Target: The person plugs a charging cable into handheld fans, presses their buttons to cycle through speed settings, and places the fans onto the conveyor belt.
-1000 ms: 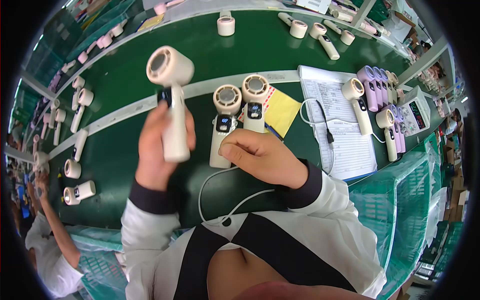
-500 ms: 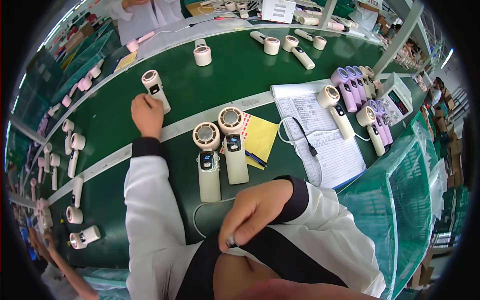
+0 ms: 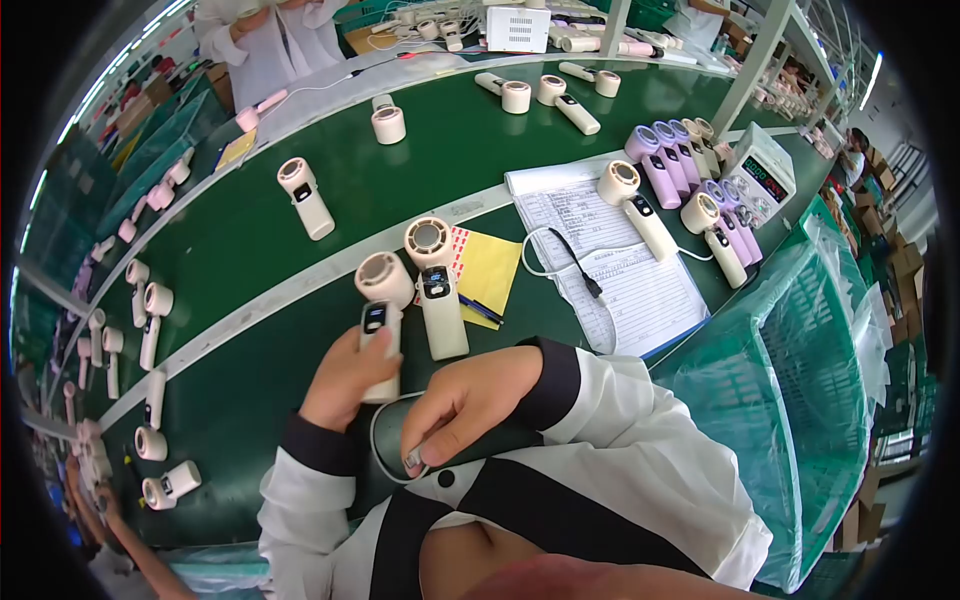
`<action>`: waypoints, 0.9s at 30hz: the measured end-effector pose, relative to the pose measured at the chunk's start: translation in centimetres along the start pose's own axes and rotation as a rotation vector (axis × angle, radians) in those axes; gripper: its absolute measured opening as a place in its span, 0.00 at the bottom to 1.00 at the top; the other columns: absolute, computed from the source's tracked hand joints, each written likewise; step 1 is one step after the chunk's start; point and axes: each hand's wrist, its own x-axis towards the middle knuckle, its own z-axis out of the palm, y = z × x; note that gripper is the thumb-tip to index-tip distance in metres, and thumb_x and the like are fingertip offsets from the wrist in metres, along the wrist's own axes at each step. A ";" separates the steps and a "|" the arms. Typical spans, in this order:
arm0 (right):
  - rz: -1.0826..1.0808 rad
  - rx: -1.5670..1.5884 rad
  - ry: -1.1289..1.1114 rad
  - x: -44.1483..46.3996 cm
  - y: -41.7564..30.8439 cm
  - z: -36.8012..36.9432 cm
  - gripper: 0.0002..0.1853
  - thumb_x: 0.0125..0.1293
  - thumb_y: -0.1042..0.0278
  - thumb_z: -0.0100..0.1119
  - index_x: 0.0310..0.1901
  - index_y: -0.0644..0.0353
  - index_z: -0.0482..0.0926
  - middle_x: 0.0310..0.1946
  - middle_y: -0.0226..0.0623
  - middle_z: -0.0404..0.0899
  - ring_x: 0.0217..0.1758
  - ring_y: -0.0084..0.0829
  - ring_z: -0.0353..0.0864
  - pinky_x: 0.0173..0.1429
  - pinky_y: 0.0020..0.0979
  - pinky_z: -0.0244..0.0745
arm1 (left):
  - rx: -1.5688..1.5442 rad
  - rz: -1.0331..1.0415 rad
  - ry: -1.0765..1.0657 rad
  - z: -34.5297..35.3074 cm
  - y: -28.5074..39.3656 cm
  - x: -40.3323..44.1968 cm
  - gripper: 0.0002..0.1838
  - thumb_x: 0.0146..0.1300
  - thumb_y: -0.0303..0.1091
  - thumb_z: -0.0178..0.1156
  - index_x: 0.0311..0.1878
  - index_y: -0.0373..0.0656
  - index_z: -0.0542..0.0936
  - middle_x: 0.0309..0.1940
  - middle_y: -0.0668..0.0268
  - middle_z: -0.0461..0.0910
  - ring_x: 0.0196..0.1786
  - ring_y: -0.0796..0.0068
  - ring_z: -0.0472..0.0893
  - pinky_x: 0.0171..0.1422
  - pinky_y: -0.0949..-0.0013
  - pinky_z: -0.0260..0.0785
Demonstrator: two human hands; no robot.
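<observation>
My left hand point(image 3: 348, 382) is wrapped round the handle of a cream handheld fan point(image 3: 383, 279), whose small display faces up. Just right of it lies a second cream handheld fan point(image 3: 444, 322) with its display lit. My right hand point(image 3: 468, 405) is closed in a pinch on the small plug point(image 3: 414, 459) of a thin pale cable point(image 3: 374, 440), low and close to my body. The cable loops on the green table between my hands. Part of the plug is hidden by my fingers.
A yellow paper point(image 3: 490, 270) with pens and a clipboard of forms point(image 3: 570, 225) lie behind. Purple and cream fans stand by a power supply point(image 3: 755, 180) at right, above a green lined crate point(image 3: 760, 400). Another cream fan point(image 3: 305, 200) lies beyond the pale strip. Other people work nearby.
My left hand has let go of the fan beyond the strip, come back towards me and closed on the nearer left fan. My right hand has moved slightly left and forward with the plug.
</observation>
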 end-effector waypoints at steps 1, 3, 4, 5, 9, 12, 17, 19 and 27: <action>0.001 -0.002 -0.006 0.0 -0.1 0.0 0.10 0.68 0.66 0.52 0.45 0.62 0.78 0.37 0.30 0.80 0.34 0.21 0.74 0.40 0.19 0.68 | -0.217 0.073 -0.009 -0.3 -0.3 -0.9 0.23 0.54 0.29 0.55 0.54 0.34 0.64 0.37 0.54 0.74 0.31 0.67 0.75 0.35 0.72 0.69; -0.020 0.012 -0.013 0.0 -0.1 0.1 0.10 0.67 0.66 0.53 0.45 0.61 0.78 0.36 0.29 0.80 0.32 0.21 0.73 0.38 0.19 0.68 | -0.426 0.142 -0.028 -0.3 -0.3 -3.7 0.23 0.55 0.28 0.55 0.54 0.34 0.63 0.39 0.54 0.73 0.32 0.69 0.75 0.35 0.73 0.69; -0.030 0.022 -0.011 0.0 -0.1 0.2 0.10 0.67 0.66 0.53 0.45 0.61 0.78 0.35 0.29 0.80 0.31 0.20 0.72 0.37 0.19 0.67 | -0.445 0.346 0.044 -0.1 0.8 -5.6 0.23 0.55 0.27 0.55 0.54 0.34 0.63 0.38 0.54 0.73 0.31 0.70 0.75 0.33 0.75 0.68; -0.041 0.031 -0.005 0.0 0.0 0.3 0.10 0.67 0.66 0.53 0.45 0.61 0.78 0.34 0.29 0.79 0.30 0.20 0.72 0.36 0.19 0.67 | -0.462 0.551 0.113 0.1 1.5 -6.9 0.23 0.55 0.26 0.55 0.54 0.34 0.62 0.38 0.54 0.72 0.31 0.70 0.74 0.31 0.77 0.67; 0.018 0.075 0.025 0.1 -0.2 0.3 0.10 0.67 0.65 0.53 0.44 0.61 0.78 0.33 0.28 0.79 0.27 0.19 0.70 0.33 0.19 0.64 | -0.398 0.919 0.471 0.5 3.5 -10.4 0.23 0.58 0.35 0.57 0.52 0.33 0.64 0.36 0.53 0.73 0.27 0.72 0.73 0.27 0.75 0.65; 0.034 0.076 0.046 0.1 -0.2 0.0 0.10 0.67 0.65 0.53 0.44 0.60 0.78 0.32 0.27 0.78 0.25 0.19 0.68 0.31 0.19 0.63 | -0.597 1.066 0.244 -0.4 2.8 -11.5 0.24 0.60 0.38 0.57 0.54 0.35 0.62 0.35 0.54 0.72 0.25 0.73 0.72 0.26 0.76 0.65; 0.069 0.017 0.117 -0.5 -0.5 -0.2 0.10 0.68 0.64 0.51 0.43 0.59 0.78 0.29 0.25 0.76 0.22 0.18 0.64 0.28 0.18 0.60 | -0.464 1.218 0.138 -1.5 1.7 -12.6 0.29 0.61 0.39 0.54 0.61 0.41 0.55 0.35 0.56 0.70 0.23 0.75 0.71 0.24 0.78 0.64; 0.138 -0.047 0.156 -0.7 -0.3 -0.5 0.10 0.69 0.63 0.50 0.43 0.58 0.78 0.28 0.24 0.75 0.23 0.17 0.63 0.29 0.18 0.59 | -0.631 0.999 -0.007 -1.0 2.1 -13.5 0.24 0.60 0.42 0.57 0.49 0.34 0.64 0.30 0.55 0.73 0.23 0.72 0.72 0.25 0.75 0.64; 0.041 -0.242 0.615 0.2 0.0 -0.2 0.16 0.69 0.57 0.48 0.49 0.61 0.72 0.34 0.31 0.73 0.30 0.18 0.63 0.34 0.19 0.60 | -0.747 0.563 -0.170 0.4 -1.3 -11.4 0.24 0.61 0.43 0.56 0.47 0.29 0.67 0.28 0.52 0.75 0.23 0.66 0.73 0.26 0.71 0.66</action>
